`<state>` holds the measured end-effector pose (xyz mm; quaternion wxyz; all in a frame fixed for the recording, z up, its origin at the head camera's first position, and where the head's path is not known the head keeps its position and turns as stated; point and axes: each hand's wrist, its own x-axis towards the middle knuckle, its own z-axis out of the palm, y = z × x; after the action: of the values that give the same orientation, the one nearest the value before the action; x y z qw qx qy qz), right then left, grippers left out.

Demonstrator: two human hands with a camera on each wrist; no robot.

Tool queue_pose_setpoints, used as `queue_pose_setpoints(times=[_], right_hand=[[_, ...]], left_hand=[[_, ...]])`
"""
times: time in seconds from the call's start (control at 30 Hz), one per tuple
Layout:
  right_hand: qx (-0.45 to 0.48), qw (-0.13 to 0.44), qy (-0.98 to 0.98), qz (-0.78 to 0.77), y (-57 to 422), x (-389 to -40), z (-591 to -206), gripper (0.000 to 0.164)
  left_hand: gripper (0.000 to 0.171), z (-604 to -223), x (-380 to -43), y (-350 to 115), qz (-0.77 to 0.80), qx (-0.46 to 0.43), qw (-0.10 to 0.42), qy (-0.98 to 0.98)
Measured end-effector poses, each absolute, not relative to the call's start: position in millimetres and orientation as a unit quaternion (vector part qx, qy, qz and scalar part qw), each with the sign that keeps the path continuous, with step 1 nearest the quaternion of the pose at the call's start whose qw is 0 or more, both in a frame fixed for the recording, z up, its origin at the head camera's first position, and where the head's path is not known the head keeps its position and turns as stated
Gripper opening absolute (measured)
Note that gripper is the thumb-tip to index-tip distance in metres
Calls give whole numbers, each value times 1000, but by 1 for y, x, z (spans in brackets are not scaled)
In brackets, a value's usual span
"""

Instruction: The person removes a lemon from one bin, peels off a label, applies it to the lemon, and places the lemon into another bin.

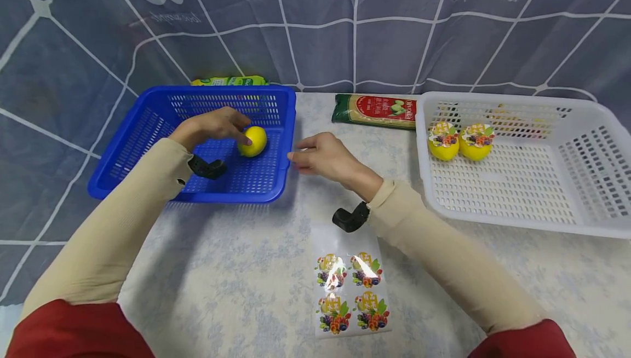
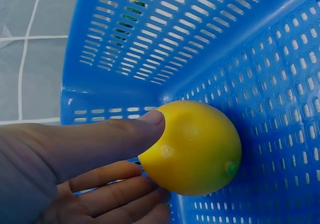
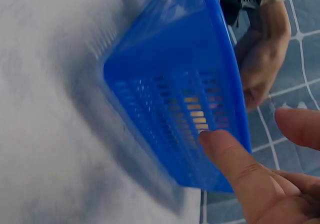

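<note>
Here, lemon (image 1: 255,140) inside blue basket (image 1: 236,197).

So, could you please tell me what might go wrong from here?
The smooth, round lemon could slip, since the left-hand grip seems to cover only one side. The right-hand grip, at or against the side of the blue basket, might nudge it. The sticker sheet lies near the right sleeve, which might brush it.
</note>
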<state>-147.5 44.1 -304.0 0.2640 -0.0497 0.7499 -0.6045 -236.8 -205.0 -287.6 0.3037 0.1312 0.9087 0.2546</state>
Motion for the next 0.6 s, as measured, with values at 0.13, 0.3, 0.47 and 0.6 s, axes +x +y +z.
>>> queue_pose_setpoints(times=[0.13, 0.3, 0.47, 0.6], right_hand=[[-39, 261, 735, -625, 35, -147, -305, 47], [-22, 261, 725, -637, 29, -147, -306, 52], [-15, 258, 727, -636, 27, -146, -308, 58], [-3, 255, 728, -636, 26, -145, -310, 59]], left_hand=[[22, -290, -238, -201, 249, 152, 305, 907], [42, -291, -241, -199, 229, 156, 311, 909], [57, -293, -242, -197, 222, 128, 326, 910], [61, -292, -242, -196, 248, 95, 350, 898]])
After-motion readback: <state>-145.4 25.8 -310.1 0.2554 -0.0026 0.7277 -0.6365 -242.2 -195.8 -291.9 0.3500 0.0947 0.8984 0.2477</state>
